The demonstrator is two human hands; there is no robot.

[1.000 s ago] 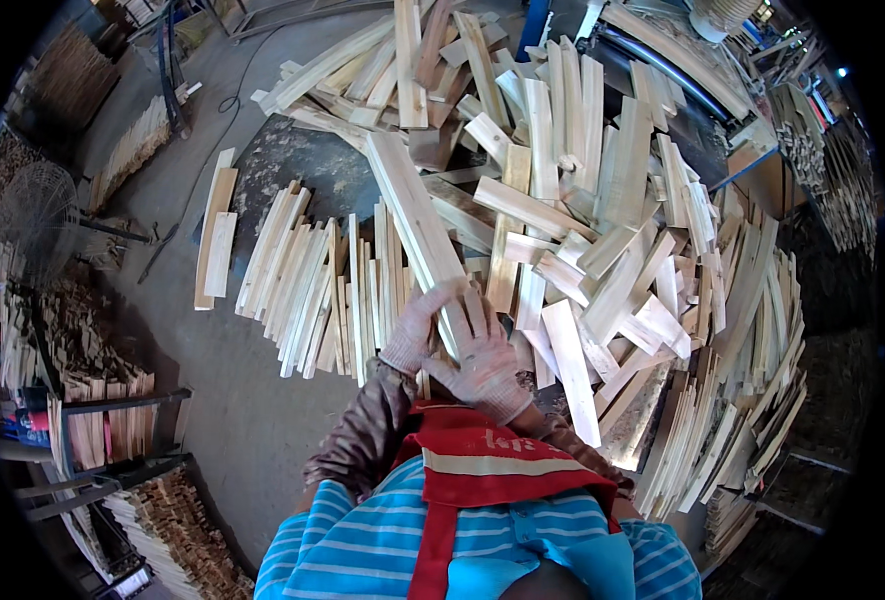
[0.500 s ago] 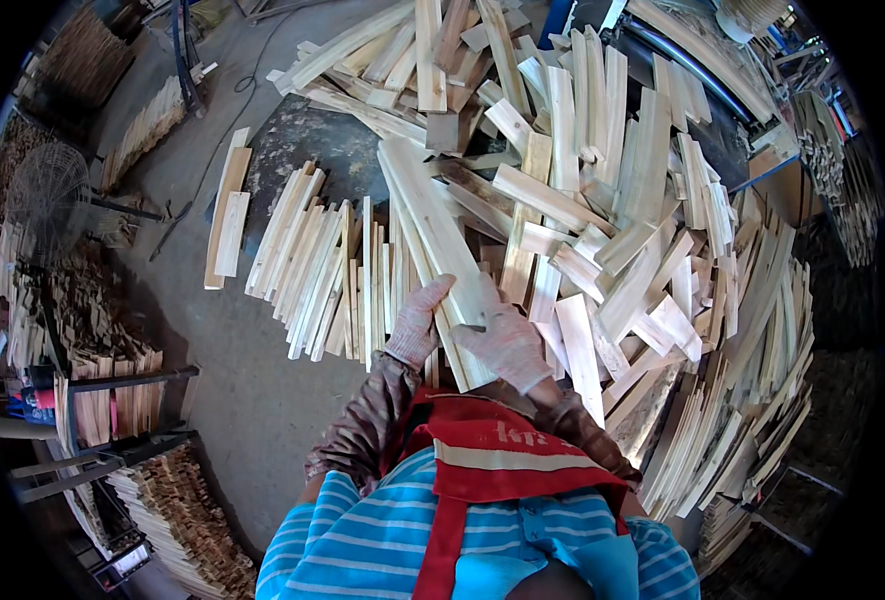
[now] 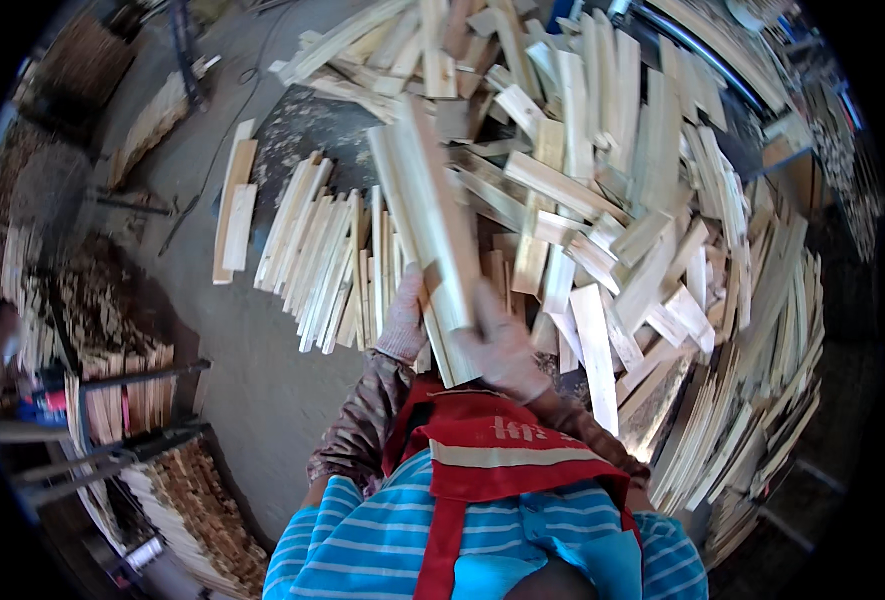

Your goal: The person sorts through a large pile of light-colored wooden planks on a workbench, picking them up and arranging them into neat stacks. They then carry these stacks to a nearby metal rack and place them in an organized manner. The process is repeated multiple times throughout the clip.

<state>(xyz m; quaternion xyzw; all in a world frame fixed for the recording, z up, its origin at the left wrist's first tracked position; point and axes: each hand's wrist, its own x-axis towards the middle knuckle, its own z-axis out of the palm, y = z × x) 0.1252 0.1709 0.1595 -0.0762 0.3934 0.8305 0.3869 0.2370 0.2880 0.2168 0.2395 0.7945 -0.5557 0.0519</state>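
Observation:
Two or so long pale wooden boards [image 3: 415, 215] slant away from my waist, lying side by side, their far end blurred. My left hand [image 3: 402, 322], in a whitish knit glove, grips their left edge near the close end. On the other side my right hand [image 3: 506, 350], gloved alike and smeared by motion, closes on the right edge. Just left of the boards stands a row of narrow wooden strips [image 3: 328, 260], leaning close together. Loose wooden pieces [image 3: 563, 190] lie in a jumbled heap to the right.
A few boards [image 3: 234, 215] lie apart at the left end of the dark work surface [image 3: 308, 135]. Stacked strips [image 3: 743, 400] line the right side. Further off at left are a fan [image 3: 48, 195], a metal rack [image 3: 143, 380] and a wood stack [image 3: 198, 510].
The boards have turned in my hands, showing more of an edge on the right. My right hand has shifted slightly; the whole view has moved a little.

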